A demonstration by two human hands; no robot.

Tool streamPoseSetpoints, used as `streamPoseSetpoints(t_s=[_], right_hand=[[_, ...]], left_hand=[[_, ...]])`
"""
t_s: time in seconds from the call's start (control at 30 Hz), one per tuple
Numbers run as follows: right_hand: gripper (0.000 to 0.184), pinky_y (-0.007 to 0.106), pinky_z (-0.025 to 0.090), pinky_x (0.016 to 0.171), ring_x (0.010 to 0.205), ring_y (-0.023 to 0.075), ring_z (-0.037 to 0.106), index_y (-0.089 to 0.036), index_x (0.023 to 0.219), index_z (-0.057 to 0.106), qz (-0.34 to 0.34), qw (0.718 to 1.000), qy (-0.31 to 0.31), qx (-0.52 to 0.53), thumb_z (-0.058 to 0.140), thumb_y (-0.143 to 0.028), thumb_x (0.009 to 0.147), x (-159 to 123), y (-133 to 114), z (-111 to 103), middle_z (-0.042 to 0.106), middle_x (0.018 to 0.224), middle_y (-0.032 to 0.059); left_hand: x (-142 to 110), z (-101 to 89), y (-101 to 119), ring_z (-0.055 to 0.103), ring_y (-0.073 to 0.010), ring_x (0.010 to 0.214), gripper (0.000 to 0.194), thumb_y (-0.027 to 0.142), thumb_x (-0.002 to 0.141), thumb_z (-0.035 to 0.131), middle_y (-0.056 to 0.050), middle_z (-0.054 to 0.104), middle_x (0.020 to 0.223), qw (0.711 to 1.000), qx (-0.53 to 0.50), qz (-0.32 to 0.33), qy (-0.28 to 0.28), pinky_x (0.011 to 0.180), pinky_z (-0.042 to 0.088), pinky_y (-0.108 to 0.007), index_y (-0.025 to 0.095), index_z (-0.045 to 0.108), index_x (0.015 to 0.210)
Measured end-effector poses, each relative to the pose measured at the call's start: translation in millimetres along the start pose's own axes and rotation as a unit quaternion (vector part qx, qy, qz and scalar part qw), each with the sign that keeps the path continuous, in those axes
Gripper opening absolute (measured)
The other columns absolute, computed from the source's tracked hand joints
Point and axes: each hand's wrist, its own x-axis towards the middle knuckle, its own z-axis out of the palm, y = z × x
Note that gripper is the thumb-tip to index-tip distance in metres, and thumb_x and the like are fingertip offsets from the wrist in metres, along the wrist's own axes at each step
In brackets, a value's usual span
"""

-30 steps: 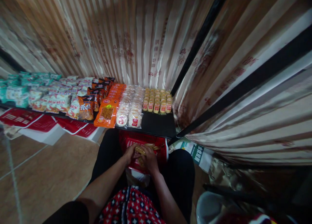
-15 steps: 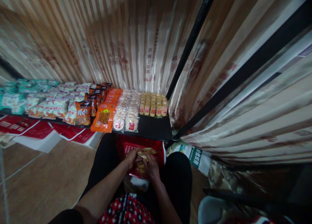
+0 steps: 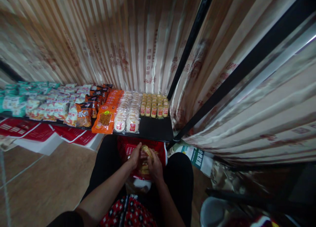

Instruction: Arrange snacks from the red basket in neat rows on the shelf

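Observation:
Between my knees, both hands are over a red package [image 3: 161,152] with white print. My left hand [image 3: 134,158] is closed at the left, its fingertips against a small yellow wrapped snack [image 3: 147,151]. My right hand [image 3: 155,166] is wrapped round the same snack from the right. More yellow snacks [image 3: 144,169] lie below, between the two hands. Rows of matching yellow snacks [image 3: 153,111] stand at the right end of the black shelf [image 3: 158,130]. Beside them are clear packs of round white biscuits [image 3: 132,124]. The exact grip of the fingers is partly hidden.
Further left on the shelf are orange packs [image 3: 105,120], orange-and-black bags [image 3: 84,114], white bags [image 3: 60,109] and green packs [image 3: 14,102]. Black frame bars [image 3: 190,44] and a pleated curtain [image 3: 138,39] rise behind. A pale bucket [image 3: 213,210] stands at lower right.
My hands have drawn slightly apart and turned. Several yellow snacks showed bunched between them before; now one stands upright at the fingertips. The shelf items have not moved.

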Motion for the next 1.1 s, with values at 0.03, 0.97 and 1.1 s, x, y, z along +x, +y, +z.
streamPoseSetpoints(t_s=[0.03,0.97,1.1], right_hand=[[0.046,0.037,0.046,0.097,0.113,0.021,0.057,-0.013,0.124,0.055,0.003,1.0,0.002,0.005,0.036,-0.029,0.086,1,-1,-1,0.061,0.122,0.0138],[0.051,0.039,0.047,0.09,0.103,0.025,0.059,-0.011,0.123,0.055,0.005,0.995,0.096,-0.028,0.03,-0.041,0.09,24,-18,-25,0.062,0.11,0.0178],[0.054,0.04,0.047,0.09,0.097,0.0258,0.058,-0.011,0.124,0.056,0.019,0.992,0.117,-0.052,0.032,-0.044,0.089,31,-21,-28,0.058,0.106,0.0177]], left_hand=[[0,1.6,1,0.058,-0.0129,0.056,0.036,0.05,0.077,0.055,-0.002,0.06,0.061,1.0,-0.014,0.008,-0.007,0.062,0.049,-0.026,0.014,0.059,0.078],[4,26.4,7,0.057,-0.0119,0.067,0.022,0.021,0.064,0.065,-0.003,0.064,0.077,0.968,0.101,0.216,-0.076,0.064,0.044,-0.023,0.015,0.061,0.085],[1,35.2,17,0.055,-0.0112,0.064,0.019,0.018,0.065,0.062,-0.002,0.063,0.078,0.964,0.111,0.23,-0.077,0.059,0.043,-0.022,0.015,0.06,0.084]])
